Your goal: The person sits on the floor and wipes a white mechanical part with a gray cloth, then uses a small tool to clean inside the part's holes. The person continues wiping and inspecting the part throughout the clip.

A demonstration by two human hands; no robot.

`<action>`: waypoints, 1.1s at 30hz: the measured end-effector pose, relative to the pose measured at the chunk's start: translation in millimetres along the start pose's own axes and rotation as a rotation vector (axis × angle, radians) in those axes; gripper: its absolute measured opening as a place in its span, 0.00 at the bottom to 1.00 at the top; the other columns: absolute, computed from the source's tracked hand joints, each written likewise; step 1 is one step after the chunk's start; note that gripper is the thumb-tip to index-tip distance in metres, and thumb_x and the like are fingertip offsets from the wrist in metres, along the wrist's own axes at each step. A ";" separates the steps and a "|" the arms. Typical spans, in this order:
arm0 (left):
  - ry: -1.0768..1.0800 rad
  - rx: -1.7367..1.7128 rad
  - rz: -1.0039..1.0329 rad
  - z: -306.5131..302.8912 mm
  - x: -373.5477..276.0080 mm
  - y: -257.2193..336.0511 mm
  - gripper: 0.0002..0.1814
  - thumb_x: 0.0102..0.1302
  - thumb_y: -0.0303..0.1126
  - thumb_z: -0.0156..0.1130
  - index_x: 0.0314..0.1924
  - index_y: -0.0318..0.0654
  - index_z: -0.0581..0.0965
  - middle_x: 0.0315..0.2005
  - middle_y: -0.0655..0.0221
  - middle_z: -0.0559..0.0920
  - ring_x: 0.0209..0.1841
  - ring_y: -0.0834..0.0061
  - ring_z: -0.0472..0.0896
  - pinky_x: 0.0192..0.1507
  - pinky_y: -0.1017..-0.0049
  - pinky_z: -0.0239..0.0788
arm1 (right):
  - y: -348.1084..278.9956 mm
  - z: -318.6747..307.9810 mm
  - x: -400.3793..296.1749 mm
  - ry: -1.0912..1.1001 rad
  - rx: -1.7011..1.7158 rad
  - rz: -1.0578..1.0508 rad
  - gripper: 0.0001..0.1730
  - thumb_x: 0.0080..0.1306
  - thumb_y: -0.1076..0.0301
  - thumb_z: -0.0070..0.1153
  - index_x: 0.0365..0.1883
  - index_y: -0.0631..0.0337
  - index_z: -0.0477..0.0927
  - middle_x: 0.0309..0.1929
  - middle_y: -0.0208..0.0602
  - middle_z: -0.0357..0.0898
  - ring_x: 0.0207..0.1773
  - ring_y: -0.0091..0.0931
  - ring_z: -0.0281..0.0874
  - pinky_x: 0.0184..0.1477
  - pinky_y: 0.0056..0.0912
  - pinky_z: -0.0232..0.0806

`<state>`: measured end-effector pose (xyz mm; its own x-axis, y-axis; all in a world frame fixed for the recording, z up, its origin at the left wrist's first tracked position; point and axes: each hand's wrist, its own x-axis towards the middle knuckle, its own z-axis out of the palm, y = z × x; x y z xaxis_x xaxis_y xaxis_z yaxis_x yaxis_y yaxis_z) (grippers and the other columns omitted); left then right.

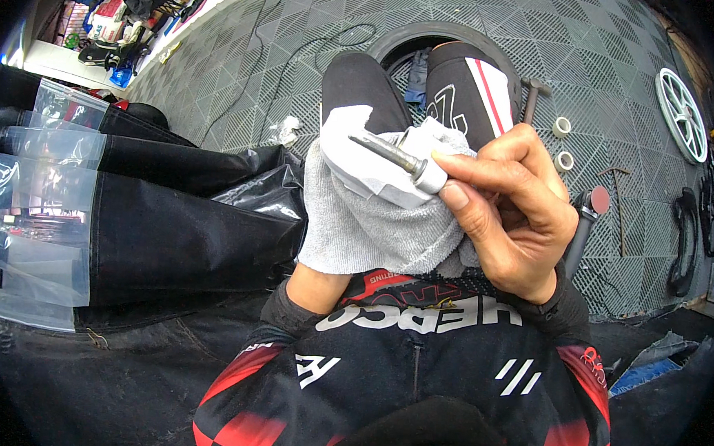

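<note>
Between the thumb and index finger of my right hand [511, 214] is a metal pin [386, 151] with a wide, light-grey collar [430, 177] at the gripped end. Its dark, worn shaft points up and left, over a creased white sheet [347, 130]. Beneath the sheet lies a grey terry cloth [368, 236], draped above my lap. My left hand [319, 289] reaches under this cloth; only the wrist shows, and the fingers are hidden.
A black tyre [499, 54] lies around my lower legs. To the right are a hammer [531, 102], two pale rings [561, 127], a power tool with a reddish disc [591, 206], a T-handle tool [619, 202] and a white wheel [681, 116]. Black sheeting with clear panels [191, 231] spreads left.
</note>
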<state>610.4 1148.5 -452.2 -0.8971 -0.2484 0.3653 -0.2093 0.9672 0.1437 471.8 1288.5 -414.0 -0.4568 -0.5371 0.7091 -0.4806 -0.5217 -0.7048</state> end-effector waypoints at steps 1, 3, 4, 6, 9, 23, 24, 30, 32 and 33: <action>-0.047 -0.057 -0.006 -9.6 3.3 -0.2 0.36 0.71 0.60 0.53 0.71 0.46 0.68 0.65 0.65 0.75 0.66 0.69 0.75 0.66 0.64 0.65 | -1.2 -1.3 -0.2 -0.012 -0.011 0.008 0.17 0.58 0.84 0.70 0.47 0.64 0.89 0.32 0.31 0.74 0.28 0.17 0.66 0.28 0.19 0.57; -0.142 -0.172 -0.016 -26.8 9.2 -0.2 0.37 0.71 0.61 0.53 0.71 0.46 0.68 0.65 0.66 0.75 0.66 0.69 0.75 0.67 0.63 0.64 | -1.1 -2.2 -0.4 -0.020 -0.019 0.003 0.17 0.58 0.84 0.70 0.47 0.64 0.89 0.33 0.31 0.74 0.27 0.17 0.66 0.28 0.19 0.57; -0.141 -0.328 -0.051 -25.9 9.1 -0.8 0.37 0.71 0.61 0.52 0.71 0.45 0.68 0.66 0.65 0.75 0.66 0.68 0.75 0.68 0.63 0.63 | -0.1 -2.1 -0.3 -0.017 -0.015 -0.009 0.17 0.58 0.83 0.70 0.47 0.64 0.89 0.33 0.31 0.75 0.28 0.16 0.66 0.28 0.19 0.57; -0.081 -0.735 -0.158 -16.1 3.0 -4.2 0.38 0.73 0.63 0.48 0.72 0.44 0.67 0.67 0.63 0.73 0.68 0.67 0.73 0.70 0.62 0.61 | 4.3 -2.0 0.5 -0.025 -0.008 -0.057 0.17 0.59 0.83 0.70 0.48 0.64 0.89 0.34 0.32 0.75 0.28 0.16 0.66 0.28 0.19 0.58; 0.109 -1.488 -0.369 15.0 -13.5 -12.8 0.40 0.76 0.65 0.39 0.73 0.42 0.65 0.70 0.59 0.70 0.71 0.64 0.69 0.75 0.61 0.57 | 15.4 -4.3 -1.2 -0.051 0.023 -0.112 0.17 0.61 0.81 0.69 0.49 0.64 0.88 0.36 0.33 0.77 0.28 0.16 0.67 0.28 0.19 0.59; 0.285 -2.374 -0.558 -3.5 -14.1 -20.1 0.41 0.78 0.63 0.36 0.79 0.42 0.55 0.76 0.56 0.60 0.78 0.58 0.59 0.80 0.60 0.48 | 28.2 5.9 -11.5 0.025 0.299 0.176 0.14 0.67 0.75 0.68 0.51 0.65 0.86 0.48 0.39 0.82 0.38 0.17 0.79 0.32 0.15 0.71; 0.288 -2.376 -0.555 -3.3 -14.5 -19.7 0.41 0.78 0.63 0.36 0.79 0.42 0.54 0.77 0.56 0.60 0.78 0.58 0.59 0.80 0.60 0.47 | 30.0 5.8 -12.2 0.020 0.325 0.182 0.14 0.67 0.74 0.68 0.51 0.65 0.86 0.48 0.39 0.82 0.38 0.17 0.79 0.32 0.15 0.72; 0.304 -2.358 -0.561 -6.1 -21.1 -16.0 0.42 0.79 0.62 0.36 0.81 0.42 0.51 0.79 0.56 0.56 0.80 0.56 0.55 0.81 0.60 0.44 | 42.5 2.7 -11.9 -0.022 0.565 0.284 0.12 0.68 0.75 0.67 0.49 0.66 0.86 0.49 0.39 0.82 0.34 0.16 0.78 0.27 0.16 0.71; 0.286 -2.295 -0.499 -8.1 -17.8 -10.7 0.41 0.79 0.60 0.37 0.81 0.42 0.53 0.79 0.55 0.56 0.80 0.56 0.56 0.81 0.60 0.44 | 44.0 1.5 -11.1 -0.021 0.591 0.344 0.12 0.68 0.75 0.67 0.49 0.66 0.86 0.48 0.38 0.82 0.33 0.16 0.77 0.27 0.15 0.70; 0.282 -2.292 -0.497 -8.6 -17.7 -10.7 0.40 0.79 0.60 0.38 0.80 0.42 0.53 0.78 0.55 0.57 0.80 0.56 0.56 0.81 0.60 0.45 | 44.6 1.5 -11.0 -0.018 0.606 0.374 0.12 0.68 0.75 0.67 0.49 0.65 0.86 0.48 0.38 0.82 0.32 0.16 0.76 0.27 0.15 0.70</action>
<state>631.9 1142.1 -452.3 -0.8381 -0.5444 0.0349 0.4710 -0.6899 0.5498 456.5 1270.2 -453.3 -0.4946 -0.7605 0.4207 0.2094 -0.5741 -0.7916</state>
